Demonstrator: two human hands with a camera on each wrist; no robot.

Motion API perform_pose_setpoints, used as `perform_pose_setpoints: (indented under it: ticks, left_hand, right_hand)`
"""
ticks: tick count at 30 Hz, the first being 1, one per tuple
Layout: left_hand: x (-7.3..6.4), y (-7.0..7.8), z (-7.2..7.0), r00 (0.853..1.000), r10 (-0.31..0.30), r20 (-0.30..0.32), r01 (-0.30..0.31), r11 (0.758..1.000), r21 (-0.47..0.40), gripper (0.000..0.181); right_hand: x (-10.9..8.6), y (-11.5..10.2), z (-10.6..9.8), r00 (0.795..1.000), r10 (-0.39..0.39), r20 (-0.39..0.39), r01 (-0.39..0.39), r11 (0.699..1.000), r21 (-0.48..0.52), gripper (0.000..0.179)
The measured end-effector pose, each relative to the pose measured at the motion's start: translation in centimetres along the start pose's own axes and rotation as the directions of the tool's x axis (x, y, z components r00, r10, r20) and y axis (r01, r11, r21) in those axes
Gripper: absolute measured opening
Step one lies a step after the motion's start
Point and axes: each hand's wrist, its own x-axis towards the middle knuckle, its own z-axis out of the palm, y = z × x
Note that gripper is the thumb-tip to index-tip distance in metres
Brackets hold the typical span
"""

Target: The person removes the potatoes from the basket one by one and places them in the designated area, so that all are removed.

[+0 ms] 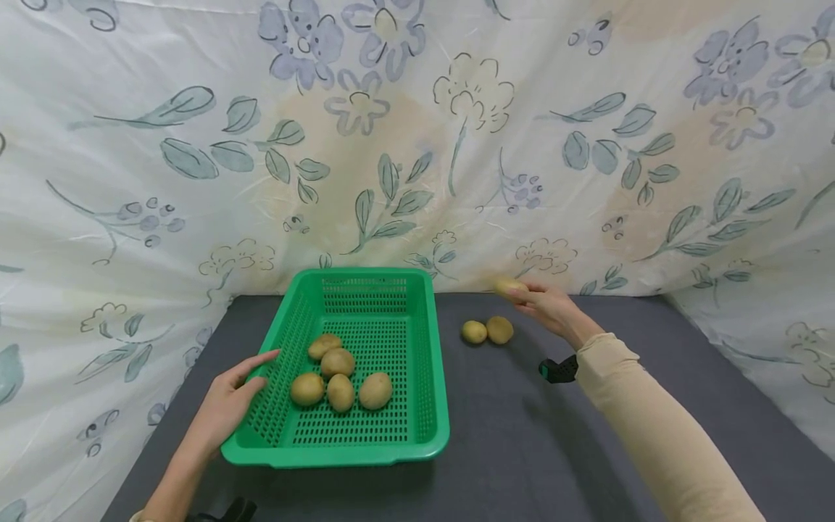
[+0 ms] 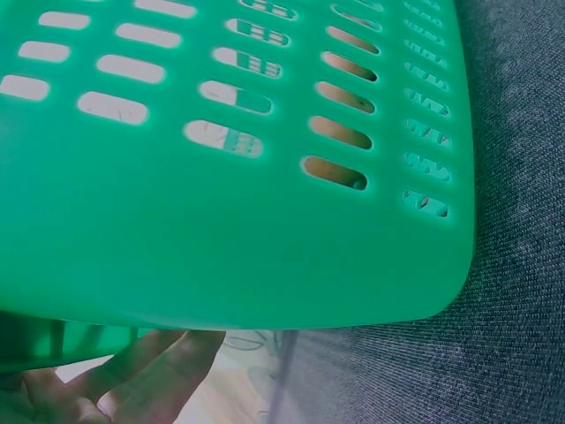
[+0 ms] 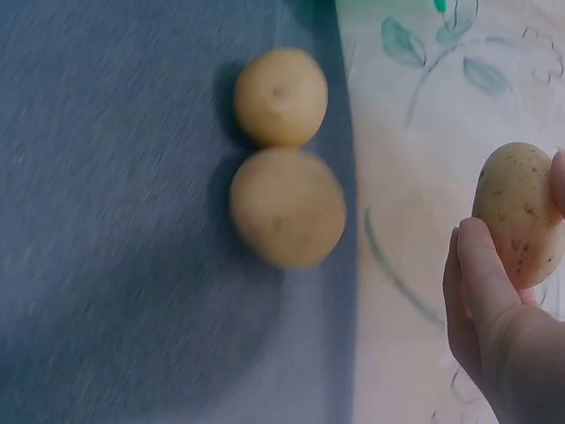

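Note:
My right hand (image 1: 553, 308) holds a potato (image 1: 510, 287) between fingers and thumb, raised above the far part of the table. Speckles show on this potato (image 3: 516, 212) in the right wrist view. Two more potatoes lie side by side below it: a smaller one (image 1: 474, 333) and a rounder one (image 1: 500, 330). On the left, a green plastic basket (image 1: 433, 391) contains several potatoes (image 1: 340, 392), grouped toward its left and middle. My left hand (image 1: 228, 399) grips the basket's left rim, the thumb over the edge. Its fingers (image 2: 168, 375) show beside the rim in the left wrist view.
A dark grey cloth (image 1: 496, 442) covers the table. Floral fabric (image 1: 404, 145) hangs behind it and along both sides. A black strap (image 1: 559, 370) shows at my right wrist, and another dark piece (image 1: 238, 510) sits by my left wrist.

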Motion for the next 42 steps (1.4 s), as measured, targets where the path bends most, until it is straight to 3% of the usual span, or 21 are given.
perform_pose_setpoints:
  ticks: [10,16,29,42]
  left_hand:
    - [-0.2,0.1,-0.1,1.000,-0.017,0.003,0.017,1.000,0.007,0.044]
    - [-0.3,-0.1,-0.2,1.000,-0.024,-0.003,0.024,1.000,0.014,0.044]
    - [-0.1,-0.1,-0.2,1.000,-0.016,0.023,0.015,1.000,0.015,0.044]
    - [0.0,0.1,0.0,1.000,-0.016,0.014,0.016,1.000,-0.012,0.044]
  right_hand:
    - [-0.8,1.9,-2.7,0.996,0.054,-0.073,-0.053,0.998,0.020,0.077]
    - [-0.7,3.5,-3.6,0.993,0.065,-0.097,-0.069,0.997,-0.038,0.072]
    - [-0.4,6.0,-3.3,0.978,0.119,-0.174,-0.115,0.993,0.034,0.074]
    - [0.5,6.7,-2.0,0.954,0.132,-0.269,-0.137,0.991,0.001,0.068]
